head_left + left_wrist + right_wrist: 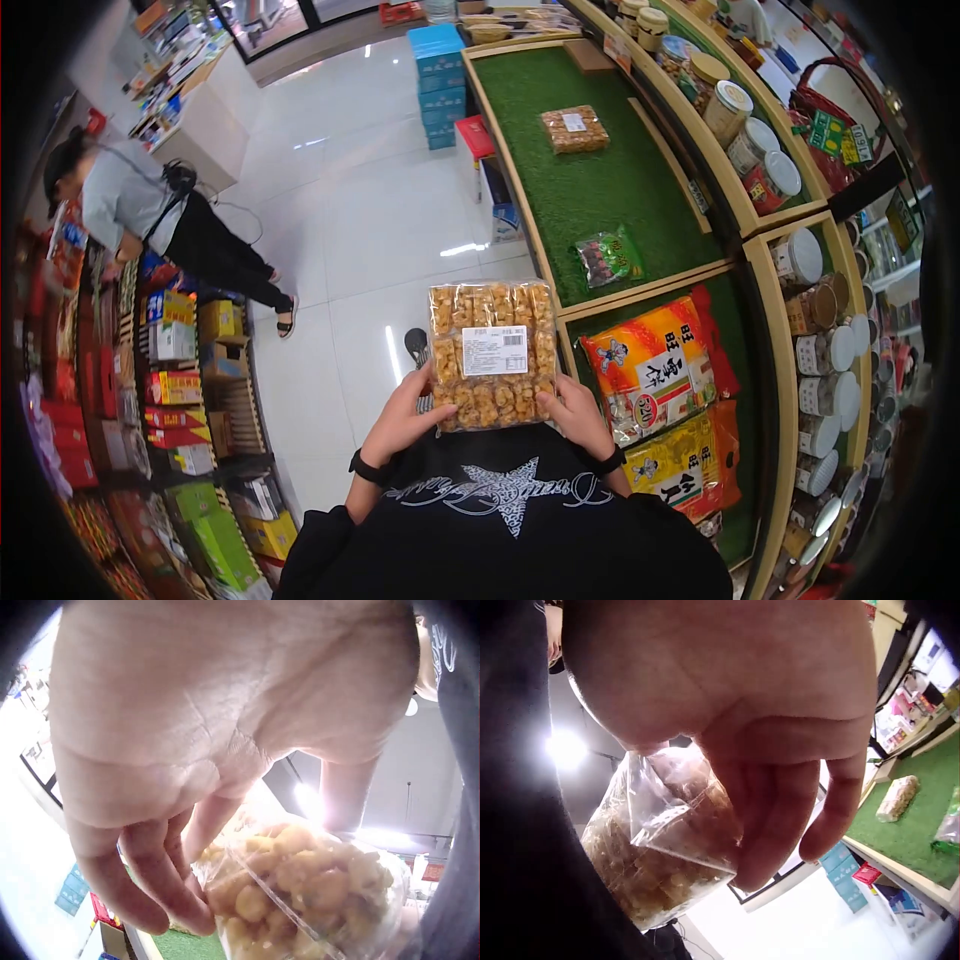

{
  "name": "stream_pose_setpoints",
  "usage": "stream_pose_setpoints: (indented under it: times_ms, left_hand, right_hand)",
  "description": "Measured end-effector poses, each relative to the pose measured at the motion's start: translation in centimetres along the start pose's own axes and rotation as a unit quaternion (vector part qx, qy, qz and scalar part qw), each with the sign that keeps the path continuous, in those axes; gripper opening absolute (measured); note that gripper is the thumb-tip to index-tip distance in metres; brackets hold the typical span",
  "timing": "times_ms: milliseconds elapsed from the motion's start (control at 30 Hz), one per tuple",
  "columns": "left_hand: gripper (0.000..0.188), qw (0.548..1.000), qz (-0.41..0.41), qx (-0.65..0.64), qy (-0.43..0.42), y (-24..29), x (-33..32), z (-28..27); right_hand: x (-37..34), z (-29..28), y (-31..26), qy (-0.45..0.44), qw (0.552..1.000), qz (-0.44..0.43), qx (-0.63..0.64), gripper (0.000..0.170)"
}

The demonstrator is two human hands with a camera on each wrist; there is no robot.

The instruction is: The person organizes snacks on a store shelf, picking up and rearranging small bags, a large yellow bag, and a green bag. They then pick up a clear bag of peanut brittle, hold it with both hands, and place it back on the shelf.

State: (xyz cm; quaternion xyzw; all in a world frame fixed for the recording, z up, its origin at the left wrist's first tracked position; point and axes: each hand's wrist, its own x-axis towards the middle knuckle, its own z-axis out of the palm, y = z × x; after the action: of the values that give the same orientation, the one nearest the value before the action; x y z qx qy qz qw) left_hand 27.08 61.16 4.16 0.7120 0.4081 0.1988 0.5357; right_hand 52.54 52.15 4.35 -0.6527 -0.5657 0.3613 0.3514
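A clear-wrapped pack of golden-brown snack pieces [480, 395] with a white label is held up in front of the black shirt. The left hand [402, 420] grips its lower left side, thumb on the face that shows; the right hand [578, 414] grips the lower right side the same way. In the left wrist view the left hand [225, 712] has its fingers curled at the edge of the pack [300, 900]. The right wrist view has the right hand [735, 690] with fingers behind the crinkled wrapper of the pack [667, 877].
A green-lined display [640, 220] at the right bears a similar pack [574, 130], a small green bag [610, 257] and large orange and yellow bags [650, 365]. Lidded jars [735, 105] line the shelf beyond. At the left, a person [165, 205] stands by stocked shelves [180, 400].
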Motion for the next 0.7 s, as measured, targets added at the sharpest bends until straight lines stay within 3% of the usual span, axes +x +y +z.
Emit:
stream_pose_setpoints:
  times_ms: [167, 267, 333, 400, 533, 633, 700]
  left_hand:
    - [0.071, 0.997, 0.048, 0.034, -0.057, 0.3, 6.7, -3.5]
    - [0.068, 0.994, 0.08, 0.035, -0.067, 0.6, 11.6, -6.9]
    - [0.067, 0.991, 0.103, 0.05, -0.072, 1.5, 14.6, -9.5]
    - [0.066, 0.987, 0.125, 0.068, -0.072, 2.0, 17.4, -12.0]
    - [0.062, 0.986, 0.126, 0.073, -0.075, 1.2, 21.2, -16.2]
    - [0.061, 0.99, 0.102, 0.045, -0.091, 0.3, 23.1, -17.4]
    - [0.06, 0.99, 0.1, 0.028, -0.097, -0.4, 24.2, -17.8]
  right_hand:
    - [4.1, -0.1, -1.1, 0.042, 0.998, 0.033, -0.019, 0.031]
    - [7.9, 0.6, -3.1, 0.11, 0.992, 0.056, 0.025, 0.03]
    - [10.4, 1.1, -3.6, 0.103, 0.987, 0.124, -0.017, 0.03]
    - [13.4, 2.4, -3.8, 0.159, 0.983, 0.088, 0.031, 0.031]
    - [18.6, 3.7, -5.4, 0.157, 0.983, 0.092, 0.042, 0.033]
    - [20.8, 4.3, -5.9, 0.111, 0.981, 0.159, 0.033, 0.036]
    - [22.0, 4.8, -6.1, 0.106, 0.973, 0.188, 0.085, 0.048]
